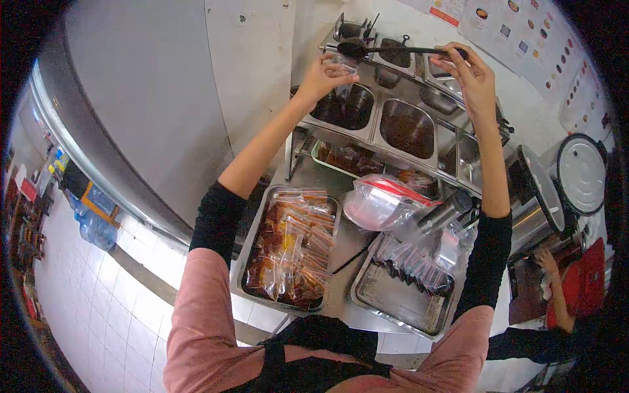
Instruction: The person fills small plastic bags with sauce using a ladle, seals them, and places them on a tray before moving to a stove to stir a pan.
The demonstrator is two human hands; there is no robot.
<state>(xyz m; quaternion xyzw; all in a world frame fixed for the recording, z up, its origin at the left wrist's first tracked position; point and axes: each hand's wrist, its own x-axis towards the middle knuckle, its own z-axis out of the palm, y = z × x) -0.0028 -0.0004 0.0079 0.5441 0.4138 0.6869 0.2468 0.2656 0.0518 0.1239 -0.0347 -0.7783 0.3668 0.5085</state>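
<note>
A small clear plastic bag (343, 64) is held up by my left hand (321, 80), its fingers closed round the bag's upper part. In my right hand (466, 69) is the handle end of a long black ladle (419, 50). The ladle's dark bowl lies right over the bag's mouth. Below my left hand is a steel pan of dark sauce (342, 108), and beside it another pan of brown sauce (407, 128). Nearer me, a tray (239, 278) holds several filled sauce bags (295, 245).
A second steel tray (393, 308) carries several small dark-filled bags (419, 262). Behind it are a red-zip plastic bag (383, 203) and a dark cylinder (445, 211). Large pots (537, 190) stand at right, where another person's hand (546, 261) shows.
</note>
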